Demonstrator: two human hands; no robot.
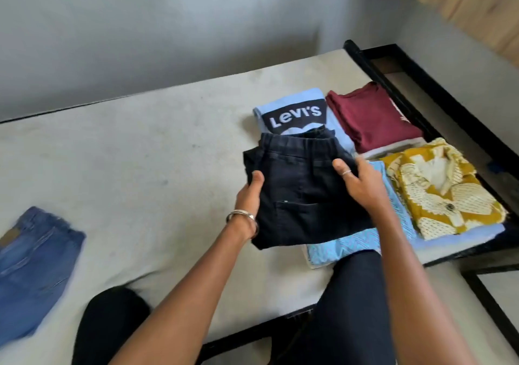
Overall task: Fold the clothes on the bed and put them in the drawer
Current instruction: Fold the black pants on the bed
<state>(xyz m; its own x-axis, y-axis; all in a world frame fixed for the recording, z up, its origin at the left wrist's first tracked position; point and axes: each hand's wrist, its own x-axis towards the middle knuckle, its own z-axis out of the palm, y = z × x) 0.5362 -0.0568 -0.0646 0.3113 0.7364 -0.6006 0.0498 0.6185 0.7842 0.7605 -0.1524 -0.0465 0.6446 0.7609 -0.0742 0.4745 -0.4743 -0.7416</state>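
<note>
Folded black jeans [297, 190] are held just above the bed [146, 162]. My left hand [250, 196] grips their left edge with the thumb on top. My right hand [356, 182] holds the right edge, thumb over the cloth. Under and around them lie folded clothes: a light blue Levi's T-shirt [292, 111], a maroon shirt [370, 117], a yellow patterned shirt [441, 190] and a light blue patterned garment [351, 241]. Blue jeans [31, 260] lie at the bed's left edge.
A black bed frame [415, 97] runs along the right side, with a gap beyond it. A grey wall [168, 33] stands behind the bed. My knees in dark trousers [351, 302] rest on the near edge of the bed.
</note>
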